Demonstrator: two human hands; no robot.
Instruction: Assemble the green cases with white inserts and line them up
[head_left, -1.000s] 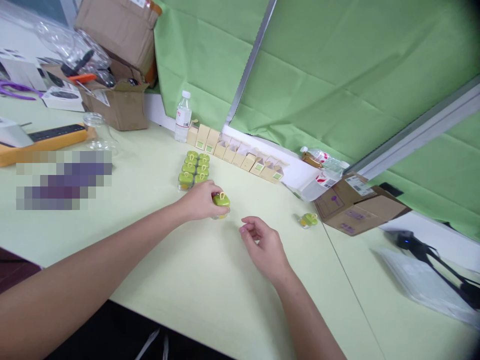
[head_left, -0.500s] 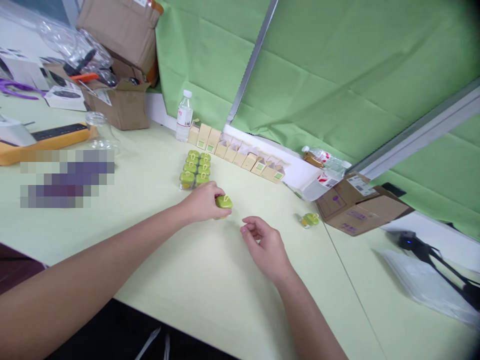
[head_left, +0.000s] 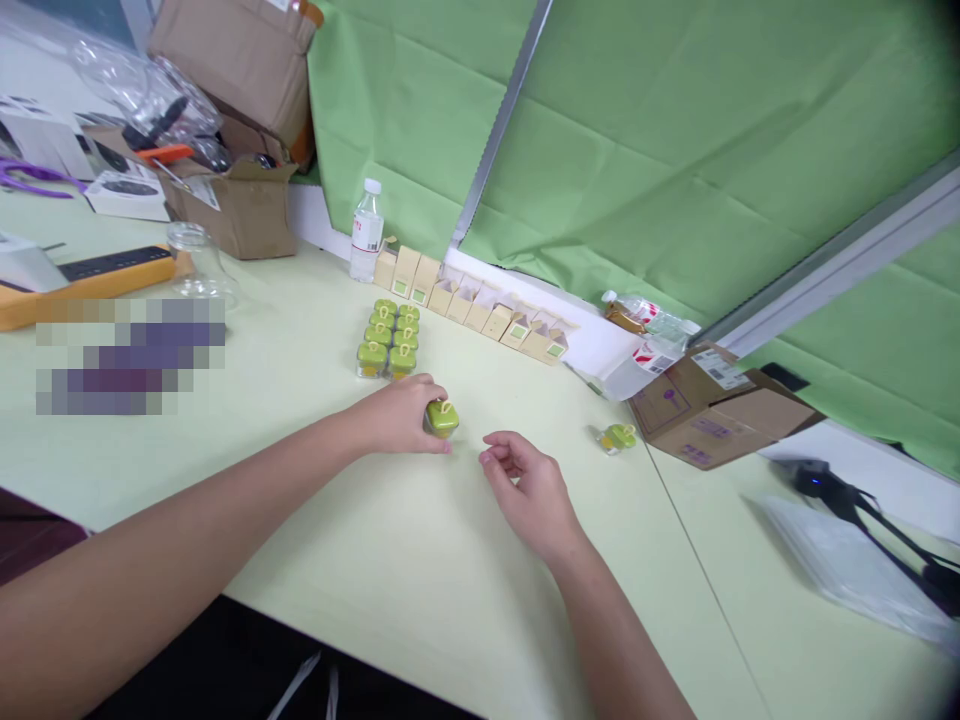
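Note:
My left hand (head_left: pixel 401 416) is curved round a small clear jar with a green lid and a pale loop on top (head_left: pixel 442 420). The jar appears to stand on the table, with my thumb lying apart from its front and my fingers close behind it. My right hand (head_left: pixel 529 490) hovers to the right of the jar, loosely curled and holding nothing, thumb and forefinger a little apart. Beyond my left hand, several matching green-lidded jars (head_left: pixel 388 340) stand in two columns. Another such jar (head_left: pixel 618 438) sits off to the right.
A row of small beige cartons (head_left: pixel 471 305) lines the back, beside an upright water bottle (head_left: pixel 367 232). At right are a cardboard box (head_left: pixel 694 420), lying bottles (head_left: pixel 651 335) and a clear plastic bag (head_left: pixel 840 560). An orange power strip (head_left: pixel 142 272) and a clear jar (head_left: pixel 196 262) are at left.
My left hand has brought the green-lidded jar slightly nearer and to the left, and its thumb has come away from the jar. My right hand has hardly moved.

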